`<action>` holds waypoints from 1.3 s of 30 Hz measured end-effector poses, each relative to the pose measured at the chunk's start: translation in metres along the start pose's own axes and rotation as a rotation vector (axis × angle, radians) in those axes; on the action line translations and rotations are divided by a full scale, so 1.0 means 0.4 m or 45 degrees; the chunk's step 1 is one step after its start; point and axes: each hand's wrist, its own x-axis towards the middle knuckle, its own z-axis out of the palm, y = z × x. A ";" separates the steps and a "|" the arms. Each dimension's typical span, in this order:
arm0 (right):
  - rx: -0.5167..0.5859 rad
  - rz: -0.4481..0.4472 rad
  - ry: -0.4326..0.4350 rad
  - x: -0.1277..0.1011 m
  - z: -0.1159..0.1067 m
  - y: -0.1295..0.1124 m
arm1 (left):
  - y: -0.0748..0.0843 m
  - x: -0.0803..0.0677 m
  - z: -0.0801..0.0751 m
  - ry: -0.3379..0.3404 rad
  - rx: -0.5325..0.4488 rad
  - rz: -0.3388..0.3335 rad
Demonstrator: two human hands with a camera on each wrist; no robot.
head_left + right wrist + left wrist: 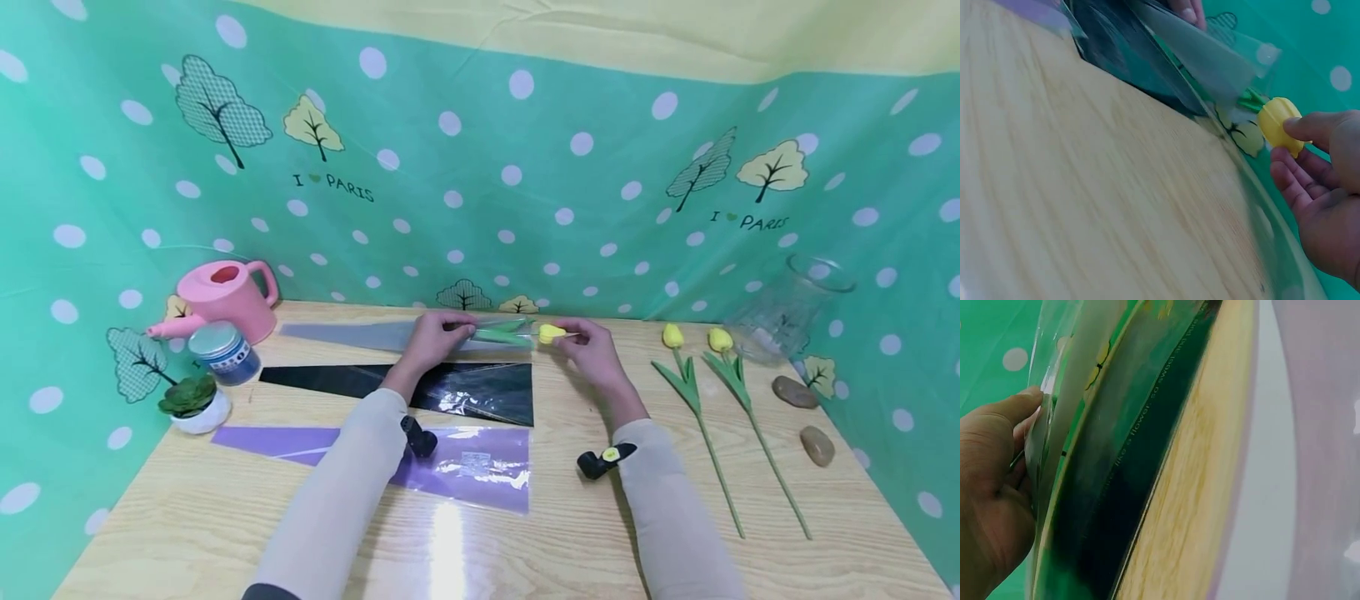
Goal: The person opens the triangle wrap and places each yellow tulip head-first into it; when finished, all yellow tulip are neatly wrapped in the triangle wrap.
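Note:
At the back of the table my left hand (pixel 431 343) pinches a translucent grey flower sleeve (pixel 348 337) near its wide end. In the left wrist view, the thumb (pixel 1025 403) presses on the film. My right hand (pixel 597 357) holds a yellow artificial tulip (pixel 551 333) by its head, thumb and fingertips on the petals in the right wrist view. The tulip's green leaves and stem lie inside the sleeve, while its head stays just outside the opening. A black sleeve (pixel 480 392) and a purple sleeve (pixel 487 483) lie flat nearer the front.
To the right lie two more yellow tulips (pixel 697 408), two brown stones (pixel 795 392) and a clear glass vase (pixel 780 308). On the left stand a pink watering can (pixel 232 300), a blue jar (pixel 228 357) and a potted succulent (pixel 197 408). Patterned green cloth (pixel 480 200) hangs behind.

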 end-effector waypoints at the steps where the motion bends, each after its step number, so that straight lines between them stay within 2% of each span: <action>1: 0.006 0.006 -0.005 0.002 0.007 -0.001 | 0.002 0.000 0.001 -0.003 0.002 -0.002; 7: 0.066 0.004 -0.018 0.011 0.037 -0.003 | 0.009 0.000 0.007 -0.005 0.022 -0.015; 15: 0.161 0.036 -0.069 0.022 0.065 0.003 | 0.006 -0.002 0.009 -0.007 0.045 0.028; 20: 0.193 0.000 -0.051 0.029 0.080 0.009 | 0.004 -0.004 0.008 0.001 0.060 0.039; 29: 0.160 0.007 -0.027 0.052 0.094 0.009 | 0.016 0.001 0.008 -0.001 0.116 0.042; 34: 0.104 -0.033 -0.002 0.064 0.104 0.009 | 0.019 0.005 0.010 -0.011 0.104 0.040; 39: 0.157 0.001 -0.008 0.066 0.104 0.009 | 0.012 0.007 0.006 0.000 0.113 0.033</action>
